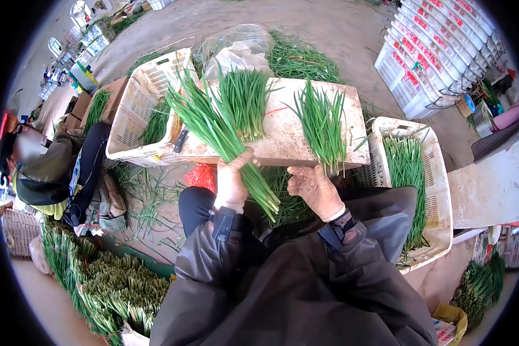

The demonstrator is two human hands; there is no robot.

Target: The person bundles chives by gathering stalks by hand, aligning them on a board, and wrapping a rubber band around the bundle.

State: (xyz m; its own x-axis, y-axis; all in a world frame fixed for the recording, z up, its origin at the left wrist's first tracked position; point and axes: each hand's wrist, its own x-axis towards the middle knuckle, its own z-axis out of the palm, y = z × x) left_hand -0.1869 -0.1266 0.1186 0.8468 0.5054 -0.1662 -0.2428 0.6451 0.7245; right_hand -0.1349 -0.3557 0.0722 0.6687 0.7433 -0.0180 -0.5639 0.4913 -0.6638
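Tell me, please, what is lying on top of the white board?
A left bunch and a right bunch of green stalks, a thin red line, apparently a knife at the left edge. The held bunch covers part of the board; anything beneath is hidden.

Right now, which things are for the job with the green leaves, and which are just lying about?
Probably for the job:
left hand, gripping a long green bunch
right hand, open
white tabletop, with a middle bunch and a right bunch on it
crate of greens

Seemingly just lying about:
stacked white crates
clear plastic bag
pink object
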